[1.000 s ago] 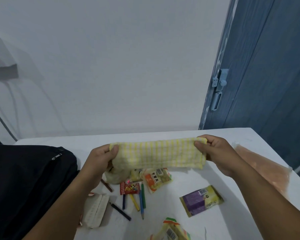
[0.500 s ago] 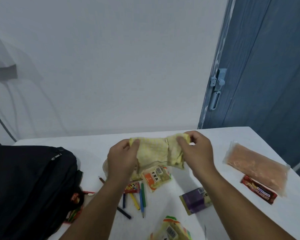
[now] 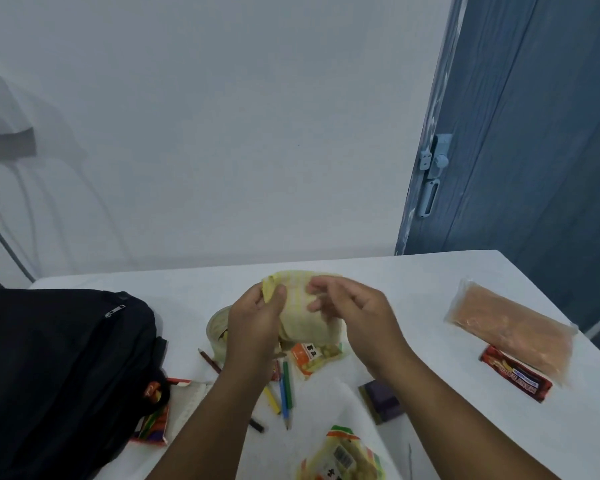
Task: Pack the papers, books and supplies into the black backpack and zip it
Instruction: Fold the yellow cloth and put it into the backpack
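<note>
Now left hand (image 3: 253,323) pinching bunched yellow cloth (image 3: 305,317), right hand (image 3: 347,313) loose-fingered against it, above table (image 3: 413,285).

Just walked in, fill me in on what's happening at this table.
A person is bunching up a yellow cloth above the table. The left hand pinches its top edge; the right hand is blurred, so its grip is unclear. The backpack lies at the left, while pencils and snack packets lie unpacked.
</note>
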The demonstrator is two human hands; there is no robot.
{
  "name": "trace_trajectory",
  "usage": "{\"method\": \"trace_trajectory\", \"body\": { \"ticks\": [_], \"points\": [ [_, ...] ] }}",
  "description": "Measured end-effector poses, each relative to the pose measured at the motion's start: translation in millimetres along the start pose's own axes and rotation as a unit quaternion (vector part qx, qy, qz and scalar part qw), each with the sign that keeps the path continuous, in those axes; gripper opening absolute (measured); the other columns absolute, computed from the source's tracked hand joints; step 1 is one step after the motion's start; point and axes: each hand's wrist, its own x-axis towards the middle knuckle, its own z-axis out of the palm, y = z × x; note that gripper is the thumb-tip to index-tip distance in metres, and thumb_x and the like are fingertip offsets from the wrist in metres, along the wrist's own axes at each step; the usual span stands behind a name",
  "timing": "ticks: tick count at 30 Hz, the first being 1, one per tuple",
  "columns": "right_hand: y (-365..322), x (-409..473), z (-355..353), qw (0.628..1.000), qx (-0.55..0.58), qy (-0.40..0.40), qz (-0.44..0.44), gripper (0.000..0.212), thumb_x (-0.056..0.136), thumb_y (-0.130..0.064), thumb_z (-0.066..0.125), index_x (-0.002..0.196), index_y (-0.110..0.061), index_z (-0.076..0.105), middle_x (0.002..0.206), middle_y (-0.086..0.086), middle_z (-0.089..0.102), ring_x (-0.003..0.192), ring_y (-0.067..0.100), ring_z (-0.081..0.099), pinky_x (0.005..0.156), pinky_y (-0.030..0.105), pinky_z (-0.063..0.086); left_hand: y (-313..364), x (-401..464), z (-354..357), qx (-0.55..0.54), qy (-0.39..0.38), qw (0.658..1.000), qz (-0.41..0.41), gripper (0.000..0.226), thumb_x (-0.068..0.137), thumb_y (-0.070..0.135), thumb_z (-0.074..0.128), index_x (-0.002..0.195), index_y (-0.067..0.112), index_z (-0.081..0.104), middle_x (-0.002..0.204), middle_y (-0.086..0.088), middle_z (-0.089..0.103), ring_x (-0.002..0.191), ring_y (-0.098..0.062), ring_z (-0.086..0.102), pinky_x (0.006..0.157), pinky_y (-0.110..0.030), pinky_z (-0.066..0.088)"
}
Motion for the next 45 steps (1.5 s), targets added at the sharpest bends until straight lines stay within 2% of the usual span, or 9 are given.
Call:
{"method": "trace_trajectory", "body": {
  "ticks": [4,7,10,14,18,26,33,38,45],
  "points": [
    [10.9,-5.5,-11.9,0.98,-0.117,0.16,0.021,0.041,0.083,-0.03,0.079,0.119,-0.036,0.061,0.116,-0.016,0.062,0.104,0.005,0.061,0.083,0.028,0.054,-0.3,2.7,-9.1,-0.159,-0.004,0.981,-0.113,0.024,0.104,0.021,0.048,0.118,0.018,0.067,0.111,-0.008,0.075,0.097,-0.029,0.073,0.073,-0.047,0.06],
    [18.6,-9.2,-7.9,0.98,0.053,0.047,0.189,0.058,0.075,-0.046,0.08,0.125,-0.023,0.061,0.114,-0.005,0.07,0.101,0.016,0.069,0.089,0.041,0.057,-2.2,0.3,-10.9,-0.214,-0.024,0.968,-0.131,0.027,0.105,0.017,0.044,0.125,0.015,0.062,0.115,-0.01,0.074,0.097,-0.03,0.073,0.064,-0.041,0.061],
    [22.0,-10.9,-2.4,0.956,0.188,0.016,0.226,0.03,0.087,-0.027,0.074,0.111,-0.011,0.067,0.107,0.012,0.074,0.092,0.027,0.071,0.085,0.044,0.056,-11.3,-2.2,-10.5,-0.225,-0.047,0.964,-0.132,0.027,0.102,0.008,0.044,0.125,0.009,0.058,0.117,-0.015,0.072,0.103,-0.034,0.071,0.086,-0.05,0.057],
    [15.3,-7.3,-8.1,0.968,0.178,0.07,0.163,0.024,0.093,-0.013,0.066,0.117,-0.014,0.066,0.11,0.008,0.076,0.098,0.027,0.074,0.081,0.044,0.058,-25.1,-1.8,-19.8,-0.197,-0.079,0.968,-0.136,0.031,0.083,0.011,0.063,0.113,0.008,0.054,0.111,-0.017,0.066,0.094,-0.033,0.068,0.073,-0.044,0.055],
    [10.4,-11.7,-6.3,0.988,0.071,0.055,0.126,0.018,0.1,-0.019,0.057,0.11,-0.024,0.07,0.105,0.002,0.076,0.097,0.021,0.074,0.085,0.047,0.06,-21.9,-10.1,-20.6,-0.094,-0.192,0.964,-0.157,0.045,0.093,0.039,0.063,0.125,0.008,0.063,0.121,-0.016,0.07,0.111,-0.041,0.066,0.095,-0.058,0.051],
    [12.6,-18.0,-8.3,0.972,0.076,-0.113,0.192,0.04,0.092,-0.02,0.07,0.128,-0.029,0.056,0.11,0.004,0.075,0.087,0.025,0.072,0.061,0.036,0.058,-28.1,-9.5,-22.2,-0.038,-0.107,0.988,-0.104,0.023,0.094,0.016,0.065,0.118,0.017,0.065,0.112,-0.007,0.075,0.1,-0.027,0.073,0.085,-0.049,0.059],
    [21.3,-14.7,-15.0,0.969,0.104,-0.095,0.205,0.041,0.077,-0.007,0.072,0.116,-0.019,0.071,0.105,0.013,0.074,0.076,0.027,0.061,0.054,0.029,0.041,-30.4,-6.0,-36.5,-0.083,-0.224,0.964,-0.119,0.058,0.079,0.001,0.067,0.132,0.021,0.054,0.126,-0.012,0.068,0.113,-0.035,0.066,0.095,-0.063,0.051],
    [21.4,-13.4,-11.3,0.969,0.131,-0.075,0.196,0.038,0.092,0.01,0.046,0.092,-0.016,0.074,0.08,0.01,0.068,0.059,0.02,0.057,0.045,0.024,0.037,-27.1,-7.1,-31.8,-0.141,-0.175,0.969,-0.107,0.025,0.089,-0.008,0.053,0.094,0.006,0.073,0.101,-0.019,0.072,0.082,-0.028,0.073,0.062,-0.035,0.061],
    [22.5,-13.4,-14.9,0.957,0.192,-0.056,0.212,0.043,0.093,0.011,0.035,0.075,-0.01,0.069,0.107,0.015,0.072,0.089,0.03,0.068,0.067,0.035,0.055,-28.7,-7.6,-38.4,0.014,-0.185,0.982,-0.041,0.061,0.092,-0.02,0.034,0.057,0.017,0.067,0.093,-0.009,0.076,0.081,-0.033,0.072,0.058,-0.034,0.051]
  ]
}}
